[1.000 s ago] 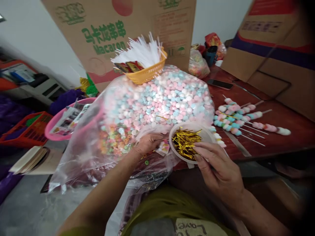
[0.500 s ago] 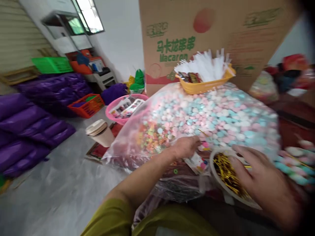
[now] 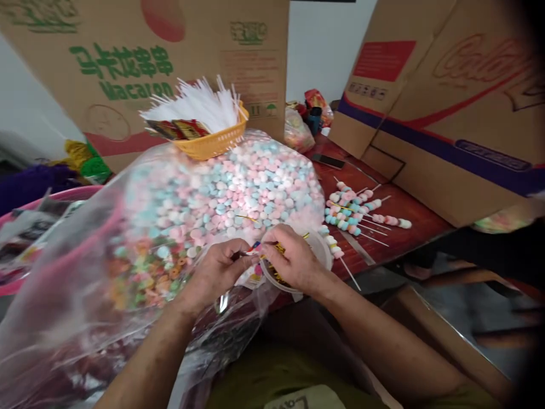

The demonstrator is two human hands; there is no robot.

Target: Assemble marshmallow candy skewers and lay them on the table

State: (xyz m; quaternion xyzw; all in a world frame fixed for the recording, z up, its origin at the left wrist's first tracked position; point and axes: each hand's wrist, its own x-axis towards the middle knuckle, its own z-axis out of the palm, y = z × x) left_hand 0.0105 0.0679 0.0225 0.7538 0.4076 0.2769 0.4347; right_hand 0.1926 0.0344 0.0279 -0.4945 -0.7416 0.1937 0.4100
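A small colourful printed piece (image 3: 254, 247), too small to make out further, sits between my two hands. My left hand (image 3: 219, 270) pinches it at its left end. My right hand (image 3: 296, 258) has its fingers closed at the other end, above a white tub (image 3: 327, 255) of gold twist ties (image 3: 279, 275); whether a tie is in those fingers I cannot tell. Behind the hands spreads a large clear bag of pastel marshmallows (image 3: 221, 193). Colourful small rings (image 3: 166, 275) lie in its front left part. A single gold tie (image 3: 247, 217) rests on the bag.
A yellow basket (image 3: 213, 145) of white sticks stands on the bag. Marshmallow skewers (image 3: 347, 207) lie on the red table (image 3: 426, 236) at right, near a phone (image 3: 328, 161). Cardboard boxes (image 3: 255, 74) rise behind and at right. A pink basin (image 3: 85, 193) is at left.
My view has swung to the right. My right hand, spread over the tub before, is now closed and meets my left hand at the small printed piece.
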